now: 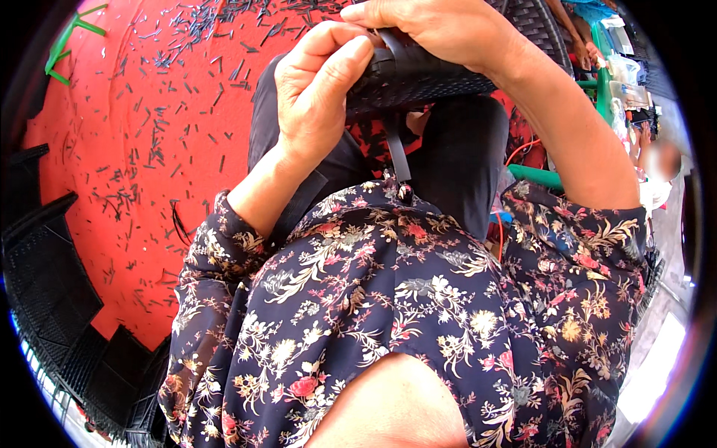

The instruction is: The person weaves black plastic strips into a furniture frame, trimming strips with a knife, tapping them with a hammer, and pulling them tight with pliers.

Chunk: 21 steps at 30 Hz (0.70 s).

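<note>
A black woven wicker piece (426,91) rests across my lap, its frame edge wrapped in flat dark strips. My left hand (317,84) is closed at the near left corner of it, thumb and forefinger pinched against the wrapped edge. Reaching over from the right, my right hand (447,31) has its fingers bent around the same edge, close to the left fingertips; its fingertips are partly hidden. A flat dark grey strip (396,149) dangles from the wicker piece between my knees. Part of the strip also shows under the right hand.
Many short black strip offcuts (155,145) litter the red floor (127,246). Black woven pieces (48,257) stand along the left side. A green plastic stool (63,48) is at upper left. At right, another person (657,168) sits near a green table with bags.
</note>
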Tool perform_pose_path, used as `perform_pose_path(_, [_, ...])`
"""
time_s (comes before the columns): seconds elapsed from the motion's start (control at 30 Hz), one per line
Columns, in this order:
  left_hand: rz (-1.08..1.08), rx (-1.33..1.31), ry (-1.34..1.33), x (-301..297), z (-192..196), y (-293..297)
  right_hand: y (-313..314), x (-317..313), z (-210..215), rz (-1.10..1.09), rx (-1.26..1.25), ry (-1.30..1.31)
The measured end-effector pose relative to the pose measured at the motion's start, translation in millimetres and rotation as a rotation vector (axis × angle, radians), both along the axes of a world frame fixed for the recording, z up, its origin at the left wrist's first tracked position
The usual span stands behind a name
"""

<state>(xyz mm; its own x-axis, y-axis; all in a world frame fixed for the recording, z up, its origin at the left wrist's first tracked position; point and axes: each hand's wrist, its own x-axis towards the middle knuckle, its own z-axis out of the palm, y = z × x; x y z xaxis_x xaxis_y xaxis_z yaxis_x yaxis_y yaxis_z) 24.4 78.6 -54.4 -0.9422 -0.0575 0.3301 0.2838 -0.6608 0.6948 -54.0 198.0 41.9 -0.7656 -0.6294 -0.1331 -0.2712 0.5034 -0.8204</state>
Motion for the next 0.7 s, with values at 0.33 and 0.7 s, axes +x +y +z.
perform_pose_path(0.33, [0.082,-0.345,0.187,7,2,-24,-3,2,3,-0.009,0.169,0.086])
perform_pose_path(0.7, [0.29,-0.555,0.173,7,4,-29,-1,0,4,-0.017,0.171,0.079])
